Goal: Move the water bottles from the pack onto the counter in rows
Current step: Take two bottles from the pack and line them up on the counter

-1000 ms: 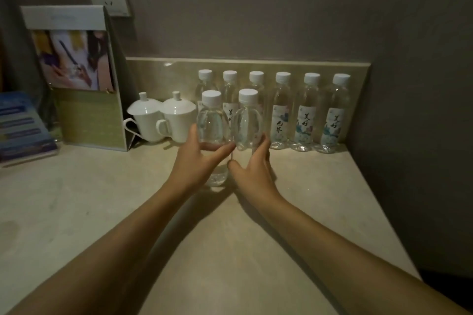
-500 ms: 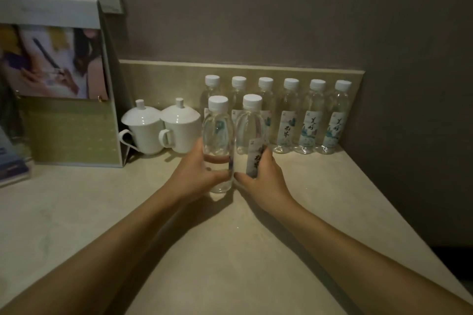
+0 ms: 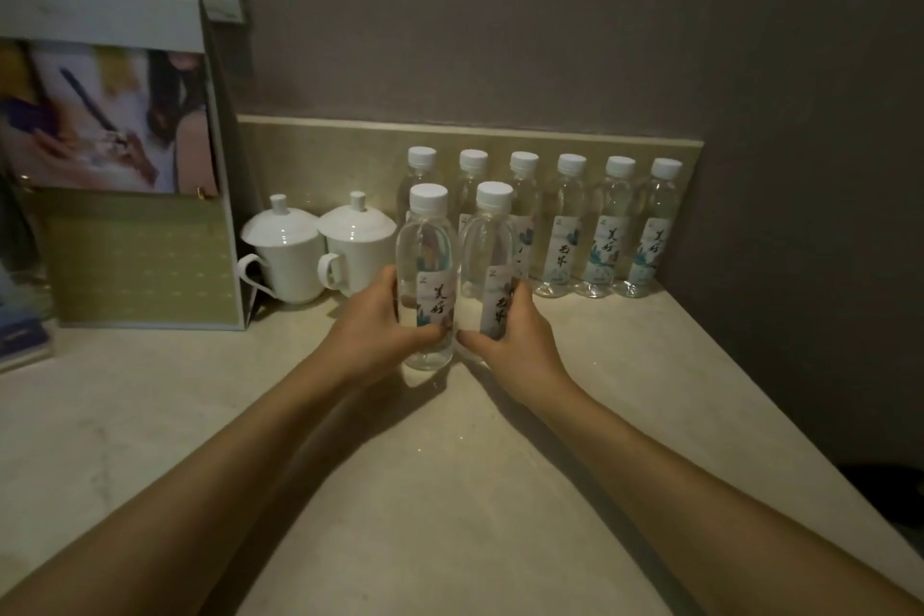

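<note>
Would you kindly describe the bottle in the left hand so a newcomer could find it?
Six water bottles line the backsplash. Two more stand in front of their left end. It is the left water bottle of that pair, beside the lidded cups, gripped by the left hand.

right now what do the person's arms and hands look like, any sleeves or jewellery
Both forearms are bare from the bottom edge of the picture up to the wrists, with no sleeve in view. The left hand and the right hand wear no gloves, and no watch, bracelet or ring shows. The light is dim, so small marks cannot be made out.
</note>
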### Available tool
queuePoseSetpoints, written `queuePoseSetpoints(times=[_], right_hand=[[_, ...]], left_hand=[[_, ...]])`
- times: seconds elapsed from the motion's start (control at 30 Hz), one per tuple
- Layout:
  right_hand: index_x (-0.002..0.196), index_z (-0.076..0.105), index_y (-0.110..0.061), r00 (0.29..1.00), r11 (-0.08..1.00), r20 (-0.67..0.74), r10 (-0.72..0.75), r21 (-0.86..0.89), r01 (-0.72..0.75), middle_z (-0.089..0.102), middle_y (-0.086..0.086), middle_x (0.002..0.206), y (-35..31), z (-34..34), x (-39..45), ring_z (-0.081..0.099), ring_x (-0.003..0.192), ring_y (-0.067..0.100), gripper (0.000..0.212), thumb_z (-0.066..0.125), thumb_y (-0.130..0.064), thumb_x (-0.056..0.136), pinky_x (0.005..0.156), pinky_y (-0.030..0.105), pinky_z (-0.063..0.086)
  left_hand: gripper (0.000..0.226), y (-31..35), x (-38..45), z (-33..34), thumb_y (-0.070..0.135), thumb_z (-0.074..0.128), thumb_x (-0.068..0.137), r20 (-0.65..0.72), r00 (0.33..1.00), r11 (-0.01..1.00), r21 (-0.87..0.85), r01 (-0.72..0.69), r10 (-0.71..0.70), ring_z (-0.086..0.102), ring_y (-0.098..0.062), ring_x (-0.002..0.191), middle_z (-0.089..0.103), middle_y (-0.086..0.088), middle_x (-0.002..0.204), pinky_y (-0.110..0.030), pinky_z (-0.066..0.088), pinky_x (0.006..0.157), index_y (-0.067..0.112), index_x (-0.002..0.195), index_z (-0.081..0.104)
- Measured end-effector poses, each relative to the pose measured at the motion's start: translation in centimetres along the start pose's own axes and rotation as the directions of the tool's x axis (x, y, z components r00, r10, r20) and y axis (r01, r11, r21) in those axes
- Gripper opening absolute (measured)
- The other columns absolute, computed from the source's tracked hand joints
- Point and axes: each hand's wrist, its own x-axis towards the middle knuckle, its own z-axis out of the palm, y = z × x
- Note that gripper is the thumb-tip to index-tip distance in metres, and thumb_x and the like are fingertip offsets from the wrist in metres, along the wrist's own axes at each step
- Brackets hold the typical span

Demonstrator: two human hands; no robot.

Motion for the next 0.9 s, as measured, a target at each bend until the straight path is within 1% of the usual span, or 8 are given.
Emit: queuePoseSetpoints(times=[0.1, 0.2, 0.33, 0.37, 0.5, 0.63, 0.77, 0.9], right_hand=[[0.134, 0.034, -0.024, 1.000, 1.000, 0.001, 0.000, -0.003, 0.000, 0.051, 0.001, 0.137, -0.2, 0.2, 0.1, 0.054, 0.122, 0.018, 0.073, 0.079, -0.028, 0.076, 0.096, 0.031, 0.049], [0.134, 0.033, -0.023, 0.999, 0.999, 0.036, -0.009, -0.047, 0.011, 0.051, 0.002, 0.138, 0.0, 0.0, 0.1, 0.054, 0.123, 0.021, 0.074, 0.077, -0.039, 0.077, 0.099, 0.040, 0.050], [0.125, 0.041, -0.021, 0.998, 0.885, -0.043, -0.037, -0.465, 0.013, 0.056, 0.002, 0.127, 0.0, -0.3, 0.2, 0.051, 0.118, 0.029, 0.067, 0.062, -0.064, 0.077, 0.095, 0.045, 0.045], [0.122, 0.043, -0.019, 0.997, 0.872, -0.059, -0.044, -0.490, 0.009, 0.057, 0.003, 0.124, 0.0, -0.3, 0.2, 0.052, 0.115, 0.030, 0.065, 0.061, -0.063, 0.078, 0.093, 0.044, 0.046], [0.121, 0.046, -0.015, 0.998, 0.939, -0.059, -0.021, -0.345, 0.000, 0.059, 0.004, 0.123, -0.2, 0.2, 0.3, 0.057, 0.113, 0.026, 0.061, 0.070, -0.052, 0.079, 0.090, 0.041, 0.051], [0.122, 0.042, -0.019, 0.995, 0.952, -0.098, -0.011, -0.305, -0.020, 0.057, 0.002, 0.127, -0.3, 0.5, 0.2, 0.058, 0.115, 0.025, 0.062, 0.071, -0.051, 0.078, 0.090, 0.043, 0.053], [0.121, 0.039, -0.023, 0.995, 0.946, -0.102, -0.020, -0.325, -0.014, 0.057, 0.000, 0.126, 0.3, 0.8, 0.0, 0.059, 0.113, 0.023, 0.059, 0.069, -0.051, 0.079, 0.088, 0.040, 0.055], [0.119, 0.043, -0.020, 0.991, 0.925, -0.130, -0.029, -0.379, -0.022, 0.058, 0.002, 0.123, 0.2, 0.9, 0.3, 0.059, 0.110, 0.025, 0.055, 0.066, -0.052, 0.081, 0.086, 0.043, 0.054]], left_hand=[[0.074, 0.4, -0.1, 0.9, 0.037, 0.083, 0.072, -0.034, 0.999, 0.998, 0.053, -0.027, 0.029, 0.062, -0.013, 0.107, 0.061, 0.005, 0.120, -0.027, 0.054, 0.085, 0.021, 0.132, 0.044], [0.070, 0.5, -0.3, 1.6, 0.042, 0.084, 0.069, -0.182, 0.983, 0.990, 0.138, -0.014, 0.039, 0.062, -0.014, 0.105, 0.062, 0.000, 0.118, -0.032, 0.056, 0.087, 0.018, 0.126, 0.051], [0.061, 0.1, -0.8, 1.6, 0.039, 0.083, 0.071, -0.238, 0.971, 0.996, 0.089, 0.000, 0.021, 0.062, -0.009, 0.096, 0.066, 0.001, 0.117, -0.022, 0.055, 0.078, 0.019, 0.120, 0.052], [0.060, 0.0, -0.8, 1.4, 0.039, 0.082, 0.072, -0.242, 0.970, 0.995, 0.104, 0.004, 0.021, 0.062, -0.009, 0.096, 0.066, 0.001, 0.117, -0.022, 0.054, 0.077, 0.020, 0.121, 0.052], [0.060, 0.0, -0.8, 1.6, 0.037, 0.080, 0.077, -0.270, 0.963, 0.992, 0.125, 0.021, 0.013, 0.062, -0.016, 0.104, 0.065, -0.002, 0.122, -0.034, 0.056, 0.086, 0.017, 0.124, 0.049], [0.060, 0.0, -0.9, 2.2, 0.039, 0.080, 0.077, -0.333, 0.943, 0.986, 0.163, 0.041, 0.016, 0.060, -0.015, 0.105, 0.061, 0.000, 0.119, -0.035, 0.057, 0.087, 0.019, 0.124, 0.050], [0.051, -0.9, -1.7, 2.7, 0.043, 0.080, 0.075, -0.391, 0.920, 0.973, 0.201, 0.116, -0.029, 0.059, -0.011, 0.090, 0.058, 0.005, 0.103, -0.019, 0.049, 0.066, 0.022, 0.109, 0.048], [0.038, -1.1, -1.3, 3.5, 0.042, 0.077, 0.079, -0.420, 0.907, 0.958, 0.251, 0.137, -0.020, 0.058, -0.014, 0.083, 0.059, 0.001, 0.095, -0.026, 0.048, 0.066, 0.021, 0.098, 0.051]])
